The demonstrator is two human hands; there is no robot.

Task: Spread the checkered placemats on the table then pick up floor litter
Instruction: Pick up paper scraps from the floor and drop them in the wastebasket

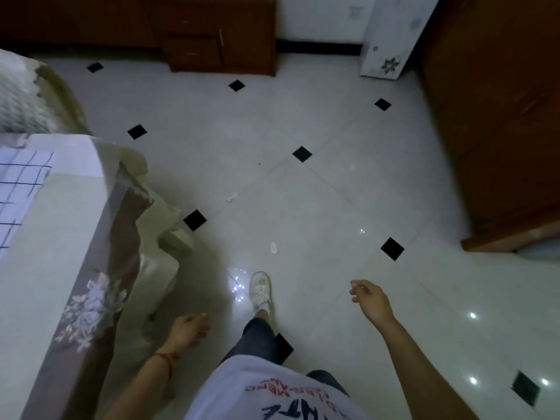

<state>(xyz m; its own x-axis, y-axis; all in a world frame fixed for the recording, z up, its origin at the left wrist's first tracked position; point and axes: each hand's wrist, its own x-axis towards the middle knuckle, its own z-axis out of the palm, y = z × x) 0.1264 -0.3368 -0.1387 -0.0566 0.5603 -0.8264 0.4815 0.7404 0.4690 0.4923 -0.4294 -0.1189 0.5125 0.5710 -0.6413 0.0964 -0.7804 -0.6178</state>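
A white checkered placemat [18, 183] lies flat on the table [45, 268] at the left edge. Two small white scraps of litter lie on the tiled floor: one scrap [274, 247] just ahead of my shoe, another scrap [231, 197] farther on, near a black tile inset. My left hand [189, 328] hangs low beside the table's draped corner, fingers loosely curled, holding nothing. My right hand [370, 300] hangs out to the right above the floor, fingers relaxed and empty. Both hands are well apart from the litter.
The table's floral cloth [91, 304] hangs down to my left. A brown wooden cabinet [218, 34] stands at the far wall, a large wooden wardrobe [497, 116] at the right, a white patterned panel [388, 40] between them. My white shoe [260, 287] steps forward on glossy tiles.
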